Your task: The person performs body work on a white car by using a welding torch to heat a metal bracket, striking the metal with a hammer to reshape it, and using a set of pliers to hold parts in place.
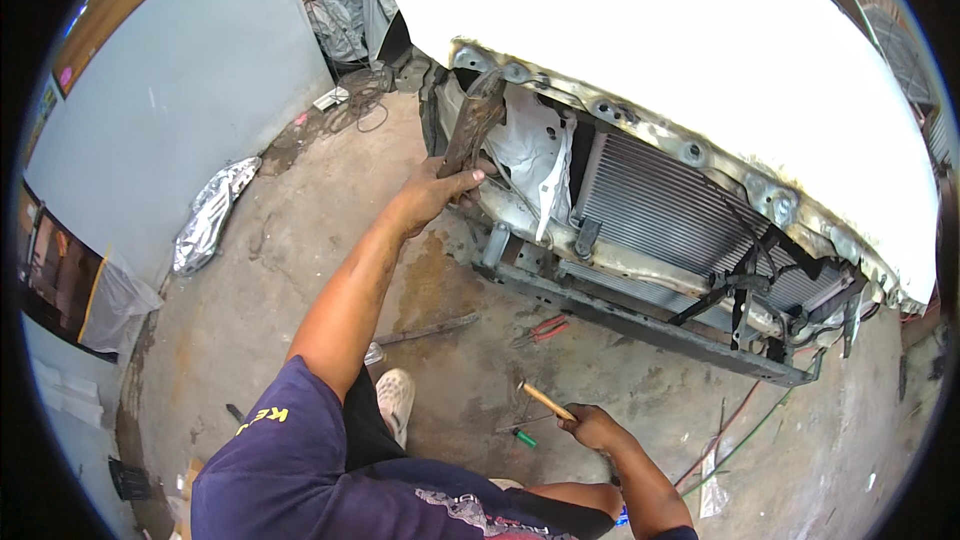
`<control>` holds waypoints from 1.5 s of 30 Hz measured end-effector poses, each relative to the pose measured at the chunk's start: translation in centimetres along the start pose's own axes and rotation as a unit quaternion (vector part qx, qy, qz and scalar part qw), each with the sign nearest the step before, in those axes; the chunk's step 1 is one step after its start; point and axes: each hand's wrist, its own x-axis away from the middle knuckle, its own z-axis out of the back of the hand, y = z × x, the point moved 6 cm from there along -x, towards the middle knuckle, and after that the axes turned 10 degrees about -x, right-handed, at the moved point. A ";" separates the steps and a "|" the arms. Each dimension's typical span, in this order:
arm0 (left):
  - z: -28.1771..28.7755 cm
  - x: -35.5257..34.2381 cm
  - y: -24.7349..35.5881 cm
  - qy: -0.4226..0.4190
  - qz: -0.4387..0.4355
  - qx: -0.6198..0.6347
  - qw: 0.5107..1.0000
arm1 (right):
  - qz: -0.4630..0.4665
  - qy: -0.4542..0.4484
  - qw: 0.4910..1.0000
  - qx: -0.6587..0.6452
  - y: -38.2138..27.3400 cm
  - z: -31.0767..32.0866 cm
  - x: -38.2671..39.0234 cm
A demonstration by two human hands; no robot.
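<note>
Apparently steadying it, the left hand (428,196) grips a brown bar (472,128) at eleven o'clock; the right hand (592,428) (five o'clock) clasps a wooden-handled tool (546,401).

We see a thick, dark brown metal piece (472,128), its surface rough and worn, slanting up from the left hand (428,197). Its upper end lies at the front corner of the white vehicle (680,50), though we cannot tell whether the two touch. In the right hand (594,429) we find a slim tool (546,400) with a tan handle, its far end pointing left and away from us, too small to make out. The vehicle's front is bared, showing a finned grey radiator (650,202) beneath a stained, patchy edge.
</note>
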 end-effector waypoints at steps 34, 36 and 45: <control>0.4 -1.6 -0.9 -0.090 -0.176 0.142 0.970 | 0.253 0.645 0.661 0.287 -43.7 15.6 12.6; 0.1 -1.6 -0.8 -0.073 -0.190 0.149 0.968 | 0.246 0.650 0.662 0.279 -43.4 15.5 12.7; 0.2 -1.8 -1.0 -0.075 -0.179 0.155 0.969 | 0.169 0.643 0.698 0.266 -41.6 17.0 12.3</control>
